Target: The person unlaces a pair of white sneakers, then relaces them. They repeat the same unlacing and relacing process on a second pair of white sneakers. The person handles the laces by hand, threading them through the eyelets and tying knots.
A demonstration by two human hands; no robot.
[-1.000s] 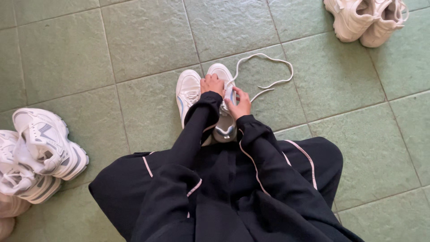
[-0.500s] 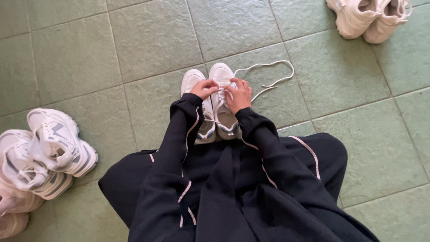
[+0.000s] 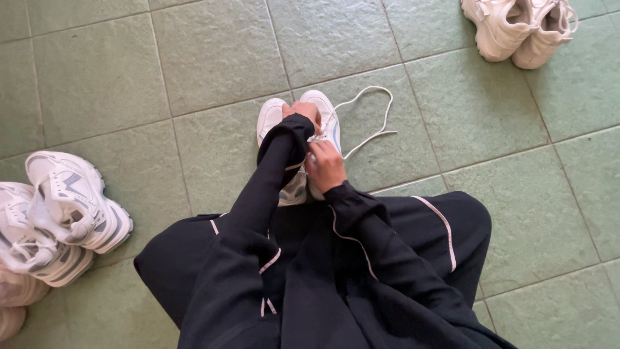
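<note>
Two white sneakers stand side by side on the green tiled floor in front of my black-trousered knees. My left hand rests on the right-hand sneaker near its toe, mostly covered by a black sleeve. My right hand sits lower on the same shoe and pinches its white lace. The lace runs out in a long loop over the tiles to the right. The shoe's tongue is hidden under my hands.
A pile of white-and-grey sneakers lies at the left edge. Another pair of white sneakers sits at the top right. My knees in black trousers with pink stripes fill the lower middle.
My right hand has slid down the shoe toward me while the left stays near the toe. The lace loop has pulled tighter and narrower.
</note>
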